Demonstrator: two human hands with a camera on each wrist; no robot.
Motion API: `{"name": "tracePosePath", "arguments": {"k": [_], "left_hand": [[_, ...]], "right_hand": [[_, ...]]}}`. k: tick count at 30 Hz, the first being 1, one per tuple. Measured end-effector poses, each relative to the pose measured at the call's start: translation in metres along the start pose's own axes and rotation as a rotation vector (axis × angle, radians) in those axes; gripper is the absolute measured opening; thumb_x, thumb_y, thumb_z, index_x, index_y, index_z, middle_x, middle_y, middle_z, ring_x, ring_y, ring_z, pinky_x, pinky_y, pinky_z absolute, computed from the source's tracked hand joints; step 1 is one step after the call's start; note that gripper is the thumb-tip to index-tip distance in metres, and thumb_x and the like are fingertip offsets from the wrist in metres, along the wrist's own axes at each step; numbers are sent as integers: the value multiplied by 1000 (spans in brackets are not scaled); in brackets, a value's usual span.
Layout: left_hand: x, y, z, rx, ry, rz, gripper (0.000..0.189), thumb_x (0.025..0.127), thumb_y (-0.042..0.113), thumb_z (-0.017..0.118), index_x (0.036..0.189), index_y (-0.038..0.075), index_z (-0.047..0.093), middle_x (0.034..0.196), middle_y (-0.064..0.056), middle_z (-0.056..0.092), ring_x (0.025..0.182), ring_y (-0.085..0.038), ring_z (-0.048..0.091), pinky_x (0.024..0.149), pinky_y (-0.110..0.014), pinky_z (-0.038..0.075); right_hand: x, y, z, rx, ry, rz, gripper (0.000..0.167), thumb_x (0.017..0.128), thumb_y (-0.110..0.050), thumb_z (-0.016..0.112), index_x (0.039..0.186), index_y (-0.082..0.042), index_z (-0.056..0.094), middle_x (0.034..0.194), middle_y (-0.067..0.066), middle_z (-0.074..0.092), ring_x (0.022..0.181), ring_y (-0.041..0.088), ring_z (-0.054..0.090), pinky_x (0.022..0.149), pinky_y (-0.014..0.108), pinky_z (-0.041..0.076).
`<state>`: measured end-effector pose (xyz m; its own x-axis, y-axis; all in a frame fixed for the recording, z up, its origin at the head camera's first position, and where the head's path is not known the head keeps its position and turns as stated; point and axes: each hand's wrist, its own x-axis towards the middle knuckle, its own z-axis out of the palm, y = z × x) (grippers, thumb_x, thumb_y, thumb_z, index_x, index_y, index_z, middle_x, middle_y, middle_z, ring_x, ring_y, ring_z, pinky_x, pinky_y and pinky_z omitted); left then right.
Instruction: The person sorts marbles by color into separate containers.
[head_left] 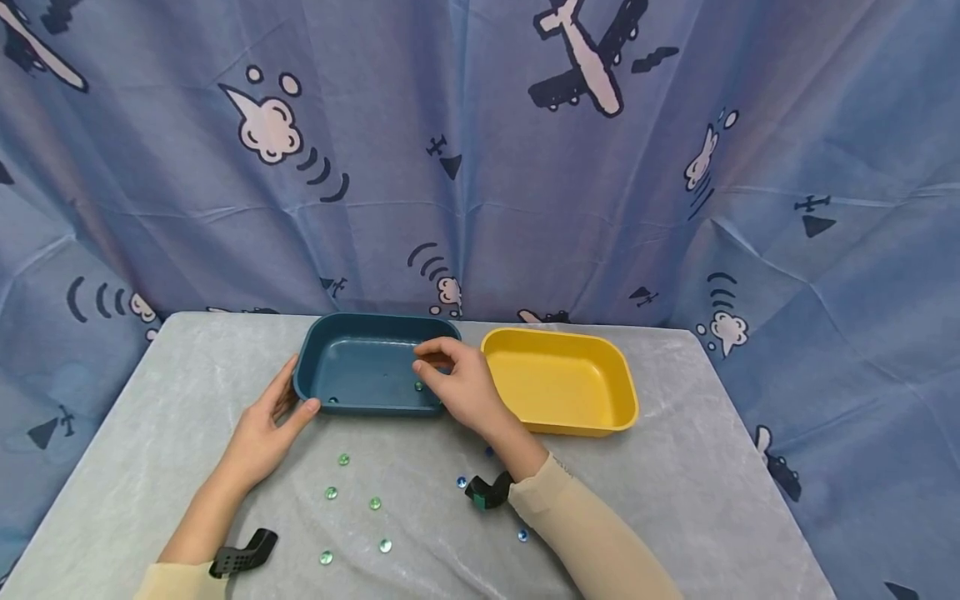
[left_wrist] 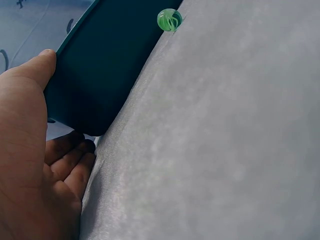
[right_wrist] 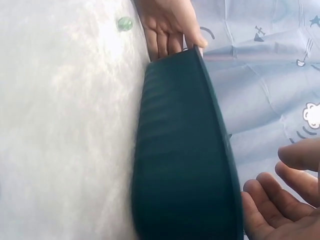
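A dark teal tray [head_left: 360, 410] stands at the back of the table. At its left front corner my left hand [head_left: 258, 437] holds the tray, the thumb against the rim and the fingers along the end wall. Over the tray's right end hovers my right hand [head_left: 465, 387], thumb and fingers apart, nothing seen between them. Just below its thumb a green marble [head_left: 418, 386] shows inside the tray. Another small marble [head_left: 333, 400] lies by the tray's front wall. Several green marbles [head_left: 375, 503] are scattered on the cloth in front; one green marble [left_wrist: 169, 20] appears in the left wrist view.
Right of the teal tray stands a yellow tray [head_left: 562, 383], partly behind my right wrist. Blue marbles [head_left: 462, 482] lie near my right forearm, another blue marble [head_left: 522, 536] beside the sleeve. A pale grey cloth [head_left: 712, 500] covers the table; a patterned curtain [head_left: 495, 208] hangs behind.
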<state>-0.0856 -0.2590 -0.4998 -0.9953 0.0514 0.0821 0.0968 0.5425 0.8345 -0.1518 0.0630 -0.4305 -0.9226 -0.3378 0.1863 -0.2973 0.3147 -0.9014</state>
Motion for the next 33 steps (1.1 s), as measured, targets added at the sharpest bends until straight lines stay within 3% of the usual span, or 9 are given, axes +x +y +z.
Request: {"name": "tracePosePath", "arguments": {"k": [6, 14, 22, 33], "left_hand": [[0, -1, -1, -4, -1, 4, 85, 111, 37, 68, 178, 22, 17, 169, -29, 38, 149, -52, 46, 116, -66, 42], [0, -2, -1, 4, -2, 0, 85, 111, 37, 68, 178, 22, 17, 170, -29, 37, 149, -53, 46, 116, -66, 42], [0, -1, 0, 4, -2, -1, 85, 111, 37, 68, 178, 21, 18, 170, -29, 37, 149, -53, 46, 116, -66, 42], [0, 0, 0, -3, -3, -4, 85, 112, 36, 67, 178, 21, 17, 170, -29, 37, 149, -53, 46, 116, -67, 42]], "right_hand": [[-5, -6, 4, 7, -18, -19, 22, 107, -15, 74, 126, -6, 77, 125, 14, 76, 113, 17, 73, 95, 36, 63], [-15, -11, 15, 52, -51, -67, 18, 107, -14, 73, 123, -9, 78, 123, 13, 76, 111, 17, 73, 96, 46, 63], [-26, -20, 28, 47, -86, -76, 16, 107, -20, 74, 121, -15, 80, 116, 1, 79, 104, 9, 74, 87, 36, 64], [-40, -33, 55, 114, -185, -170, 14, 103, -7, 77, 117, -7, 80, 111, 4, 79, 100, 5, 73, 92, 28, 62]]}}
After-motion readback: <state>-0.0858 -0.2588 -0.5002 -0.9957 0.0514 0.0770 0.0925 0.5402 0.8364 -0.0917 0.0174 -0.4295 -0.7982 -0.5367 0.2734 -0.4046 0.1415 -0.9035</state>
